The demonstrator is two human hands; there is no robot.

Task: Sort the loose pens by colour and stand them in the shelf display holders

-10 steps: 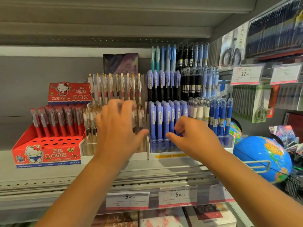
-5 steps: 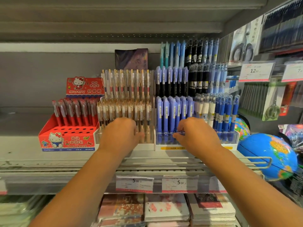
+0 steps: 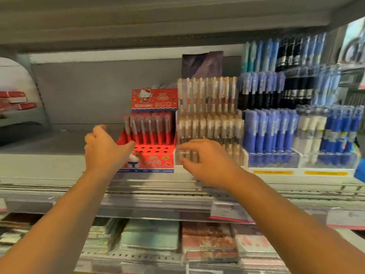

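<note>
The left hand (image 3: 104, 151), loosely curled, is being held empty beside the red box (image 3: 156, 161); the right hand (image 3: 207, 163), half-open and empty, before the clear holder (image 3: 233, 155), seemingly to square them.

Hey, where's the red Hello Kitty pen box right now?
In the head view, the red Hello Kitty pen box stands on the shelf left of centre, between the left hand and the clear gold-clipped pen holder.

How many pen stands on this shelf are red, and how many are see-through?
Red cardboard pen stand: 1
See-through plastic pen stands: 3
Total: 4
</note>
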